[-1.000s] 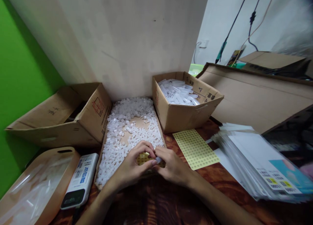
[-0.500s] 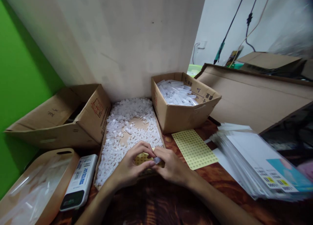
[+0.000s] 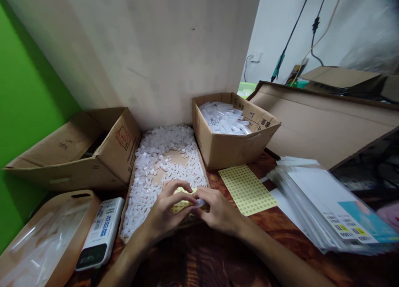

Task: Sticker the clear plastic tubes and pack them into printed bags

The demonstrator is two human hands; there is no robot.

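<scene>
Just in front of me, my right hand (image 3: 220,210) is closed around a small translucent plastic tube (image 3: 200,202), most of it covered by the fingers. The fingertips of my left hand (image 3: 166,208) pinch at the tube's near-left end, meeting the right fingertips. Beneath the hands, part of a yellow sticker sheet (image 3: 181,204) shows through the gap of the left hand. It lies over the front of a shallow cardboard tray (image 3: 174,157), which is spread with many small white plastic pieces (image 3: 140,199).
A cardboard box (image 3: 237,147) of translucent tubes (image 3: 224,118) stands behind right. Another yellow sticker sheet (image 3: 247,190) lies beside stacked plastic-sleeved cards (image 3: 324,204). At left are an open carton (image 3: 71,170), a white power bank (image 3: 101,233) and an orange bin (image 3: 68,245) holding clear plastic.
My left thumb and fingers have shifted slightly at the tube's end, and the left index finger now reaches further over it. The right hand keeps its hold almost unchanged.
</scene>
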